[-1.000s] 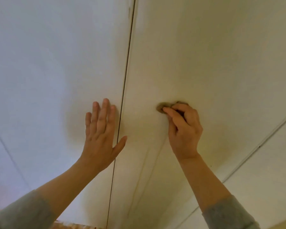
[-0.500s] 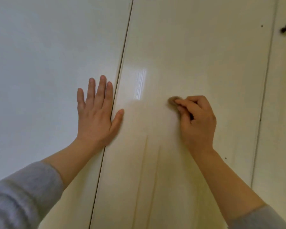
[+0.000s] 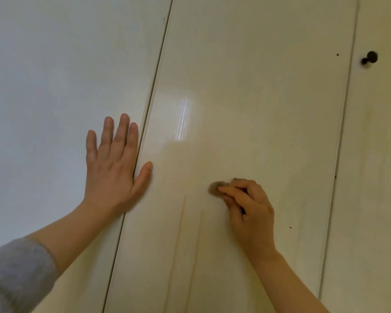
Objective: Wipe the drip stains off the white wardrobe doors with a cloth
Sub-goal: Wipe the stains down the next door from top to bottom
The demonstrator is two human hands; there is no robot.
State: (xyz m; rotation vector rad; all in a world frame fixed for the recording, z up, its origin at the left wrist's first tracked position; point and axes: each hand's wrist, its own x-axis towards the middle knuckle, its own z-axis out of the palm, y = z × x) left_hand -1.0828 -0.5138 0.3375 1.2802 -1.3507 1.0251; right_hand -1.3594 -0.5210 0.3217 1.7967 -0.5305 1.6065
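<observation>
A glossy white wardrobe door (image 3: 257,91) fills the middle of the view. Two thin yellowish drip stains (image 3: 183,233) run down it below the hands. My right hand (image 3: 248,208) is closed on a small brownish cloth (image 3: 215,188) and presses it against the door, just right of the tops of the stains. Only the cloth's tip shows past my fingertips. My left hand (image 3: 115,168) lies flat and spread on the neighbouring left door (image 3: 54,86), its thumb across the gap between the two doors.
A third door panel (image 3: 379,177) stands at the right with a small dark round knob (image 3: 370,57). A few tiny dark specks dot the middle door near its right edge. Grey sleeves cover both forearms at the bottom.
The view has swung downward, and the knob at the right came into sight. My right hand with the cloth moved down and left toward the stain tops. My left hand stays pressed flat.
</observation>
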